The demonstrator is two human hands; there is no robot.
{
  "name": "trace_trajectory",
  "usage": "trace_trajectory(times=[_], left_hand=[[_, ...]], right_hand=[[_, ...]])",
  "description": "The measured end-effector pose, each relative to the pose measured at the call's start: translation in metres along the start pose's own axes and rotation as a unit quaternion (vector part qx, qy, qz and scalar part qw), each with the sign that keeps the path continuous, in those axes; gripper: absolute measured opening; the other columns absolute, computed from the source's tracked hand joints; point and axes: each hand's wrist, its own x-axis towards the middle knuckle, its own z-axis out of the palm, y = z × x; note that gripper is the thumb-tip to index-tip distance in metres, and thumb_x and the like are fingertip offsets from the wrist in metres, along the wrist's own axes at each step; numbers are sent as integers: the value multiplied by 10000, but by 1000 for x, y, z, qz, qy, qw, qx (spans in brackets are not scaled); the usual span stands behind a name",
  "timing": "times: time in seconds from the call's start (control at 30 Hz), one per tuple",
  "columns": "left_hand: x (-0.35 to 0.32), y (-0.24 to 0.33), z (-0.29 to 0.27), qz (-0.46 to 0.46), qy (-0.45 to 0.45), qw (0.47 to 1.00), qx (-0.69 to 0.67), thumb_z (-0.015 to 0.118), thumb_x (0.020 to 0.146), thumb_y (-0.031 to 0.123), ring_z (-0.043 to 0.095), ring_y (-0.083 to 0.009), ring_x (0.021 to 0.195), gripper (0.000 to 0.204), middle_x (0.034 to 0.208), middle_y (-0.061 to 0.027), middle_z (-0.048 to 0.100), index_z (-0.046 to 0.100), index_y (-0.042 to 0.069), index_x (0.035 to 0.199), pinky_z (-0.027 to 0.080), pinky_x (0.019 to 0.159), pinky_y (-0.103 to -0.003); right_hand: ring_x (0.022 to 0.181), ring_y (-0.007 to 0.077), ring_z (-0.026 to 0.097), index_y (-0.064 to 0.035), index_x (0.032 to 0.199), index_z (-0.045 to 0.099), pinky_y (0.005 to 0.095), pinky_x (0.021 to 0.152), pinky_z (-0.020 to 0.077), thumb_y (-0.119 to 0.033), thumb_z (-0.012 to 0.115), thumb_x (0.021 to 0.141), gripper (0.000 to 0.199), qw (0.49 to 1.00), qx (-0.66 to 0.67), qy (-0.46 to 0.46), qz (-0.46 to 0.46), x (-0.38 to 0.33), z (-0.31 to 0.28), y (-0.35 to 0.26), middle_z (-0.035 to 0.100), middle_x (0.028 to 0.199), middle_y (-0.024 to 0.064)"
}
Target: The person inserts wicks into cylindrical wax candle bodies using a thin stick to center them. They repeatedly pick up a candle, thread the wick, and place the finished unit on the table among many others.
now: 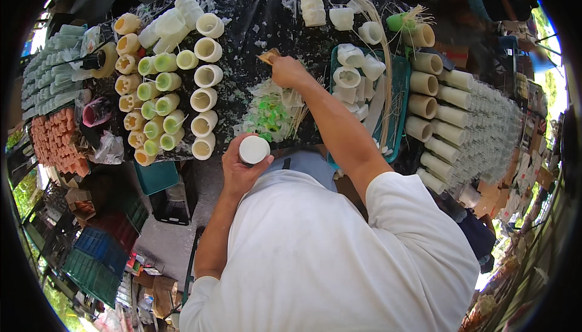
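Your left hand (237,171) is curling around a white cylinder (254,149), the thumb and fingers lying against its side near the centre of the frame, just below the front edge of the bench (267,7). The cylinder's round end is facing up toward you and is showing a plain white surface. Your right hand (290,71) is reaching up to the upper centre and is closing its fingers on a small tan piece (268,57); the piece is pointing to the left, and you cannot tell from this view just what it is.

Between your hands, a heap of green and pale scraps (270,110) is lying on the black bench cover, with smaller flakes scattering around it. To the left of the heap, cream cups (208,76) are standing in a column, and green cups (165,81) with pale strings are clustering beside them. Yellowish cups (127,84) are lining the outer left side.

Right of centre, a teal tray (398,98) is holding white cups (350,54), and long pale strands (383,41) are running down across it. Tan cups (426,85) are sitting along its right side. At the far right of the frame, cardboard boxes (536,144) are crowding together; any print on them is too small for reading.
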Motion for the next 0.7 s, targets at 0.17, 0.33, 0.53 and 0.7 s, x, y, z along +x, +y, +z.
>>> trace_trajectory(times=[0.17,0.33,0.53,0.7], left_hand=[[17,13,-2,1,3,1000,-17,884,747,-23,689,-167,1069,642,1199,-90,703,585,56,1310,569,947,-334],[32,11,-6,47,-6,999,9,939,709,61,666,-162,1029,610,1155,-66,679,638,61,1240,556,911,-313],[55,12,-5,156,-38,980,117,920,728,39,695,-215,994,515,1146,-111,713,686,56,1186,567,886,-330],[60,3,2,126,-48,984,119,889,747,23,722,-222,903,339,1036,-102,754,741,36,1052,576,797,-331]], right_hand=[[1039,456,687,-68,1365,557,545,903,550,-47,624,842,528,989,106,103,11,-113,-26,15,717,1109,268],[1045,471,679,-44,1357,566,525,926,531,-89,621,843,519,965,155,190,90,-143,14,78,717,1126,261],[1112,441,652,-22,1281,576,533,934,520,-179,754,824,515,944,94,285,133,-182,41,81,701,1140,262],[1058,410,650,-17,1213,637,509,905,522,-200,777,862,420,908,-47,414,-42,-199,27,54,707,1124,192]])
